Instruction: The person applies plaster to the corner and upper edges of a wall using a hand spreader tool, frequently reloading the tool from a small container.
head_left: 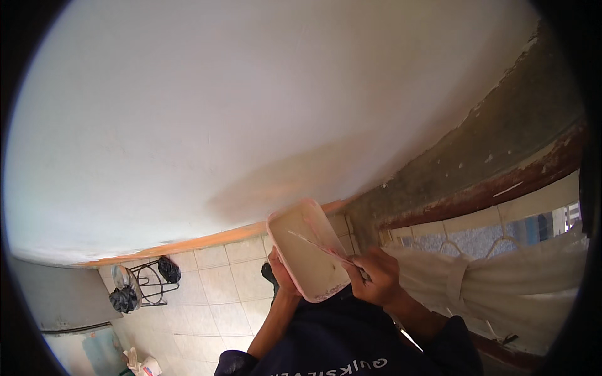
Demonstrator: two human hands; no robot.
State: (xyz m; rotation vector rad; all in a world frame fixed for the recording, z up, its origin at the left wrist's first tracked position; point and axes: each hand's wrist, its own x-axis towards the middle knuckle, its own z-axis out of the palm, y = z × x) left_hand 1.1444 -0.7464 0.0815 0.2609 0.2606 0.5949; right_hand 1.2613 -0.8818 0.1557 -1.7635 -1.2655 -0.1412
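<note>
My left hand (284, 274) is wrapped round the left side of a rectangular, pink-rimmed plastic tub (313, 292). Inside the tub is a smooth off-white, paste-like material (305, 257), with smears along the walls. My right hand (376, 276) is closed round a thin, flat-looking tool (316, 246) smeared with white and pink. It slants over the tub, its far end above the off-white material; whether it touches cannot be told. Seen nearly edge-on, the tool does not show its exact kind. The tub is tilted in front of my dark top.
A pale wall (188, 125) rises ahead, with an orange strip (188, 242) at its foot. To the right are a rough grey wall section (476, 144) and a tied whitish curtain (501, 276). A black metal stand (150, 282) with dark bags stands on the tiled floor (216, 285).
</note>
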